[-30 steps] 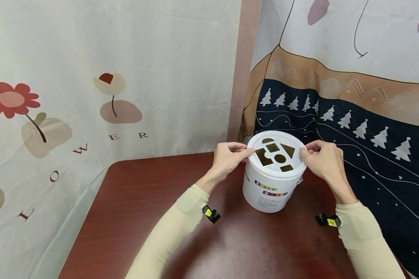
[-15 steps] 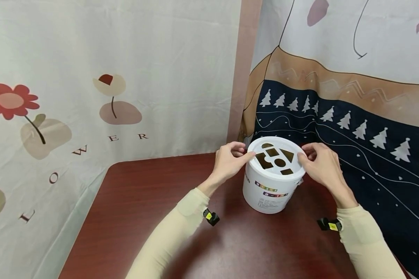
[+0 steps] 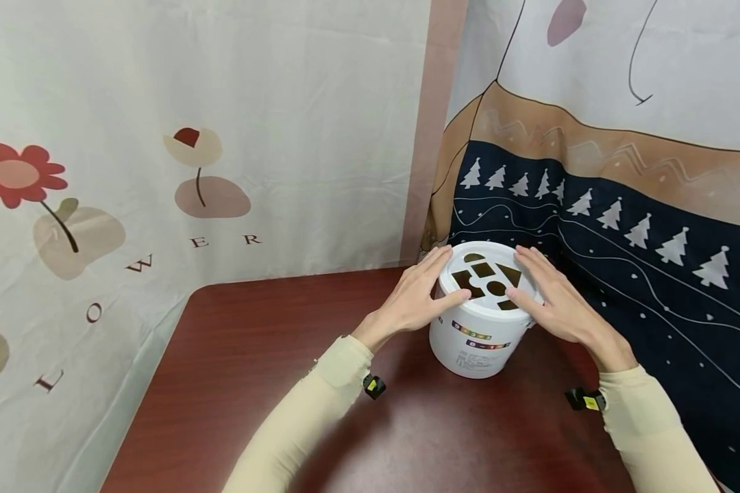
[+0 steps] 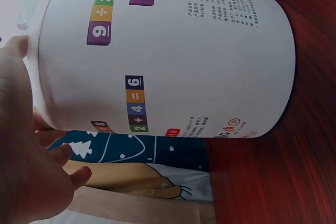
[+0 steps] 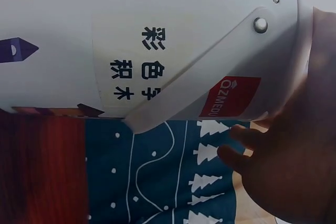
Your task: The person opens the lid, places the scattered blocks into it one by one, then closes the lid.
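A white bucket [image 3: 456, 356] with printed number strips stands upright on the table. Its white lid [image 3: 499, 250], cut with several shaped holes, sits on top. At the lid's left edge rests my left hand [image 3: 410, 298], fingers extended along the side and thumb over the rim. My right hand [image 3: 558, 305] mirrors it on the right, thumb tip over the lid and fingers straight. In the left wrist view the fingers [image 4: 59, 153] lie at the lid's rim beyond the bucket wall. A white strap handle [image 5: 199, 69] hangs on the bucket's side in the right wrist view.
The reddish-brown wooden table [image 3: 271, 356] extends left and forward of the bucket. Behind it hang a pale flower-printed curtain [image 3: 321, 137] and a dark cloth with white trees [image 3: 654, 294], close to the bucket's back and right side.
Both hands have gone from pinching the lid's edge with curled fingers to lying along its sides with straight fingers. The lid's near-level top sits slightly lower than a second ago.
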`<move>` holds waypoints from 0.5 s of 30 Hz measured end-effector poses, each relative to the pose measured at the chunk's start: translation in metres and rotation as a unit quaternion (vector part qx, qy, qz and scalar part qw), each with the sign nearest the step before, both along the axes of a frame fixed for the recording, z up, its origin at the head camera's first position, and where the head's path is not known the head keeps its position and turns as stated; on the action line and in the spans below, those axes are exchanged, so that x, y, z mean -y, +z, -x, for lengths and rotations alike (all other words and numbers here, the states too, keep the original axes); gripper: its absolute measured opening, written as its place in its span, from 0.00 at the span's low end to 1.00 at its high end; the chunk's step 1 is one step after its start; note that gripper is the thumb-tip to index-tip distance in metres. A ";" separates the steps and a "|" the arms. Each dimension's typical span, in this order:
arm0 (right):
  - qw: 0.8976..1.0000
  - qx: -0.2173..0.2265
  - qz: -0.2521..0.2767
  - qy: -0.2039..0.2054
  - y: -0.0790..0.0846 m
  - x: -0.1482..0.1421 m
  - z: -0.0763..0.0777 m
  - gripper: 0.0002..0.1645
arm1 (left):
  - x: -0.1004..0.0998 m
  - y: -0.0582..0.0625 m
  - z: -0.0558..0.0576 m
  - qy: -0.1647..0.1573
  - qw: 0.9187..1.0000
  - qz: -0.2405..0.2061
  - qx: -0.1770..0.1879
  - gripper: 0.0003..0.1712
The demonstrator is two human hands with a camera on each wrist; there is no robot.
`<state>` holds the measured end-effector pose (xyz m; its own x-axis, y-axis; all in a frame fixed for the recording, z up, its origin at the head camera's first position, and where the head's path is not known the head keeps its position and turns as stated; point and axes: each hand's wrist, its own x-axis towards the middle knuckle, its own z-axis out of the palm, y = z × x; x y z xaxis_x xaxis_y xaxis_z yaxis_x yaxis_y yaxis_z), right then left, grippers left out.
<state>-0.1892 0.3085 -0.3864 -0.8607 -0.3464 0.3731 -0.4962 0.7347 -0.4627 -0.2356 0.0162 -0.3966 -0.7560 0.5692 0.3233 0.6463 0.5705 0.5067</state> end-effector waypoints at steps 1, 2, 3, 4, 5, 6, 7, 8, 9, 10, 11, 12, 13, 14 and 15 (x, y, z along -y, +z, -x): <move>1.000 0.003 -0.005 0.000 0.000 0.000 0.000 0.46 | 0.000 -0.001 0.000 0.001 1.000 -0.002 0.001 0.54; 1.000 0.005 -0.010 -0.001 0.000 0.000 0.000 0.46 | 0.000 -0.001 0.000 0.000 1.000 -0.004 0.001 0.54; 1.000 0.005 -0.016 -0.002 0.000 0.000 0.000 0.46 | 0.001 -0.002 -0.001 0.001 1.000 -0.007 0.003 0.54; 1.000 0.004 -0.020 -0.002 0.000 0.000 0.000 0.46 | 0.001 -0.003 -0.001 0.001 1.000 -0.012 0.007 0.54; 1.000 0.002 -0.025 -0.002 0.000 0.000 0.000 0.46 | 0.001 -0.004 -0.001 0.001 1.000 -0.015 0.011 0.54; 1.000 0.001 -0.029 -0.003 0.000 0.000 0.000 0.46 | 0.001 -0.005 -0.002 0.001 1.000 -0.017 0.014 0.54; 0.999 0.002 -0.032 -0.004 0.000 0.000 0.000 0.47 | 0.002 -0.006 -0.002 0.001 1.000 -0.020 0.018 0.54; 0.999 0.004 -0.034 -0.006 0.000 0.000 0.000 0.47 | 0.002 -0.007 -0.002 0.001 1.000 -0.021 0.021 0.55; 0.999 0.005 -0.036 -0.007 0.000 0.000 0.000 0.48 | 0.002 -0.007 -0.003 0.002 1.000 -0.022 0.023 0.55; 0.999 0.008 -0.037 -0.008 0.001 0.000 -0.001 0.48 | 0.002 -0.008 -0.002 0.003 1.000 -0.020 0.023 0.55; 0.999 0.011 -0.038 -0.010 0.001 0.000 -0.001 0.49 | 0.002 -0.008 -0.002 0.005 1.000 -0.018 0.021 0.55; 0.999 0.014 -0.038 -0.012 0.001 0.001 -0.001 0.49 | 0.002 -0.008 -0.002 0.006 1.000 -0.017 0.021 0.55; 0.999 0.017 -0.039 -0.014 0.002 0.001 -0.001 0.50 | 0.002 -0.008 -0.001 0.008 1.000 -0.014 0.019 0.56; 0.999 0.018 -0.041 -0.015 0.002 0.001 -0.001 0.50 | 0.002 -0.008 0.000 0.010 1.000 -0.013 0.014 0.56; 0.999 0.018 -0.044 -0.016 0.003 0.002 0.000 0.50 | 0.002 -0.007 0.000 0.013 1.000 -0.010 0.012 0.56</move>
<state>-0.1890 0.3070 -0.3836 -0.8840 -0.3481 0.3120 -0.4561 0.7882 -0.4131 -0.2357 0.0144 -0.4040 -0.7782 0.5425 0.3163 0.6188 0.5766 0.5334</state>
